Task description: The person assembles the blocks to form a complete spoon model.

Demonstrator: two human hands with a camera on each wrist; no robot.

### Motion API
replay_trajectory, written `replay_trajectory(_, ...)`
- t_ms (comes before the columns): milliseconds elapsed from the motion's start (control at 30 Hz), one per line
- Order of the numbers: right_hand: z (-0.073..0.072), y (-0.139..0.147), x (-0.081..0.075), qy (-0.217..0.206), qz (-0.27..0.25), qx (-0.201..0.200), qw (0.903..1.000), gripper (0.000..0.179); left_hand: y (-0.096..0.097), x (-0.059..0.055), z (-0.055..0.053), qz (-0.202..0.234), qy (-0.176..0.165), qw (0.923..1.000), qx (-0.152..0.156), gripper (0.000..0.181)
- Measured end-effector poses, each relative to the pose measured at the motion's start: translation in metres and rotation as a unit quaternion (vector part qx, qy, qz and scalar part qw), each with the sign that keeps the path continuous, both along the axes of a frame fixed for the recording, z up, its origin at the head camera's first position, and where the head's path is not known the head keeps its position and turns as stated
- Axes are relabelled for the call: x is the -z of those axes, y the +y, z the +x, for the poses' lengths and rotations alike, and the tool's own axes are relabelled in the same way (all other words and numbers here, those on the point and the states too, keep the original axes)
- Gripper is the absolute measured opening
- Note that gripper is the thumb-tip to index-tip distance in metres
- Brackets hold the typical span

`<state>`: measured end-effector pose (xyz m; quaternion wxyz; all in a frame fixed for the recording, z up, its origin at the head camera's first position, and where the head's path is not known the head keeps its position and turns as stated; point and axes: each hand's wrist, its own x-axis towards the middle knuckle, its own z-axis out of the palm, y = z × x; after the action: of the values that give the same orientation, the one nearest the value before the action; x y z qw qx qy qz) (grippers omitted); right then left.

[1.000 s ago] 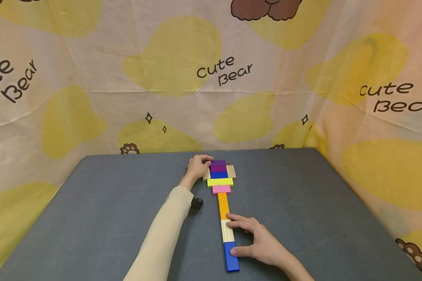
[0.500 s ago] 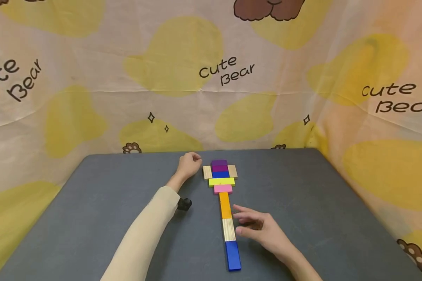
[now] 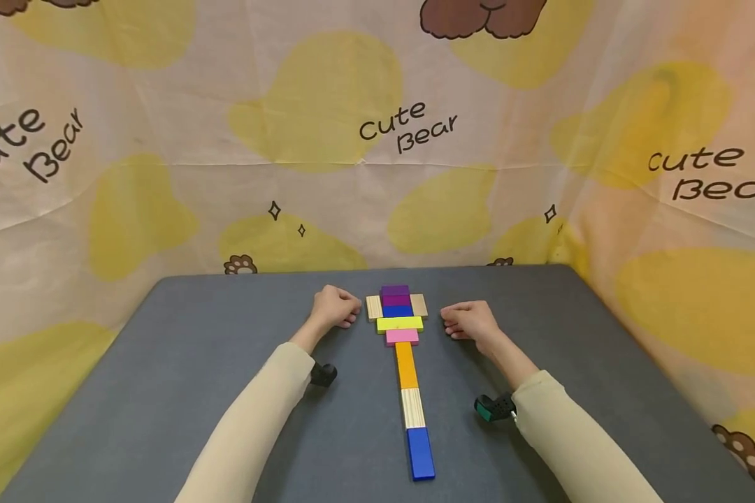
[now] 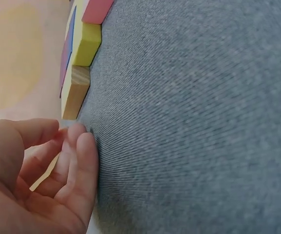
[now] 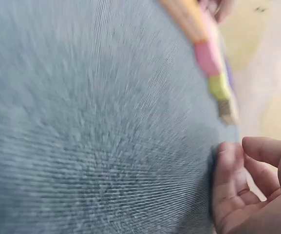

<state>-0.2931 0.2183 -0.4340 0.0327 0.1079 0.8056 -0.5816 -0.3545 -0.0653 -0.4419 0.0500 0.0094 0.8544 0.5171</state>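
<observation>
Flat wooden blocks lie in a pattern down the middle of the table. At its far end a purple block (image 3: 395, 290), a magenta block (image 3: 396, 300) and a dark blue block (image 3: 397, 311) sit between a left plain block (image 3: 374, 308) and a right plain block (image 3: 419, 305). Below come a yellow block (image 3: 400, 324), a pink block (image 3: 402, 337), then an orange block (image 3: 406, 365), a striped plain block (image 3: 413, 409) and a blue block (image 3: 421, 454) end to end. My left hand (image 3: 336, 307) and right hand (image 3: 472, 323) flank the far end, fingers loosely curled, holding nothing.
The dark grey table (image 3: 182, 391) carries the pattern. A cloth (image 3: 327, 98) printed with bears and yellow patches hangs behind and at both sides. Black wrist devices, one on the left (image 3: 324, 375) and one on the right (image 3: 494, 407), stick out below the sleeves.
My left hand has drawn back leftward from the left plain block. The right hand has left the lower blocks and moved far forward, beside the right plain block. The blocks keep their arrangement.
</observation>
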Motion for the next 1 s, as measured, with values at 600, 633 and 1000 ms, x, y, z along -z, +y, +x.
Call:
replay_trajectory(600, -0.013, -0.035, 0.011, 0.013, 0.135, 0.03, 0.9903, 0.021, 0.006, 0.003, 0.011, -0.012, 0.04, 0.9991, 0.001, 0.014)
replay_trajectory(633, -0.013, -0.035, 0.011, 0.013, 0.136, 0.029, 0.9902, 0.021, 0.007, 0.003, 0.012, -0.011, 0.04, 0.9992, 0.001, 0.014)
replay_trajectory(1000, -0.013, -0.029, 0.008, -0.002, 0.137, 0.003, 0.9906, 0.024, 0.013, 0.003, 0.016, 0.042, 0.03, 0.9986, 0.008, 0.016)
